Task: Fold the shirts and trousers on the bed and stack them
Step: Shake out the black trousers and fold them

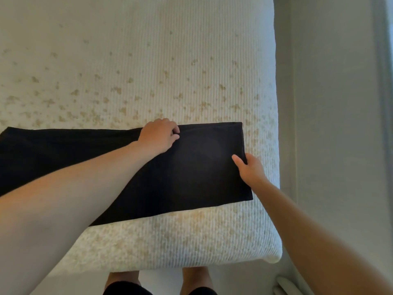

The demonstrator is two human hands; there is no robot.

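Bed: white ribbed mattress cover point(148, 60) speckled with tan marks, its corner at lower right beside a pale wall point(336, 103).
Garment: black folded cloth point(191, 171), most likely trousers, lies flat across the near part of the bed, running from the left edge to a straight end near the right side.
Left hand: left hand point(158, 136) rests on the cloth's far edge, fingers curled and pinching the fabric there.
Right hand: right hand point(249, 168) sits at the cloth's right end, thumb on top, the other fingers hidden under the edge, gripping it.
Person: bare knees point(195, 277) and dark shorts point(125, 288) show below the mattress.
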